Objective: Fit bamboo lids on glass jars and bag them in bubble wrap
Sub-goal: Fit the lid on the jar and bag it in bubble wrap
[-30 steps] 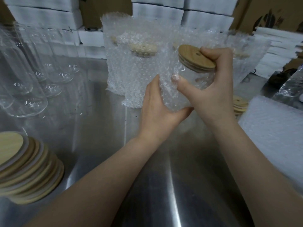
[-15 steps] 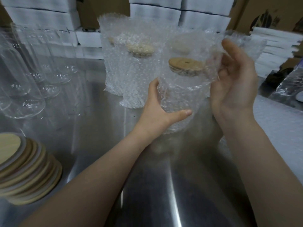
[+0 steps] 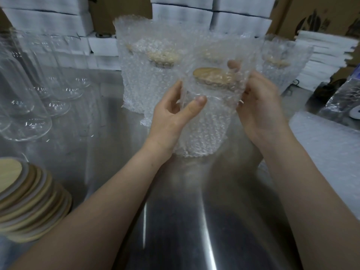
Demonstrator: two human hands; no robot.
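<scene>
Bagging was in hand: my left hand (image 3: 171, 115) and right hand (image 3: 261, 106) gripped the bubble-wrap bag (image 3: 202, 137) by its sides, lidded jar (image 3: 208, 112) inside, over the desk (image 3: 194, 211); next, I judged, standing it by the bagged jars (image 3: 140, 78).

The left hand (image 3: 171, 117) and right hand (image 3: 261, 110) grip a bag (image 3: 202, 141) upright over the desk (image 3: 175, 221). Inside it is a jar (image 3: 214, 106) with a lid (image 3: 212, 76). Bagged jars (image 3: 148, 80) stand behind, with bare jars (image 3: 29, 98) and stacked lids (image 3: 29, 201) to the left.

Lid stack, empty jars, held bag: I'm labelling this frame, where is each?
Lid stack (image 3: 33, 201), head view, stacked rims.
Empty jars (image 3: 27, 124), head view, nearest jar's base.
Held bag (image 3: 204, 129), head view, lower front.
</scene>
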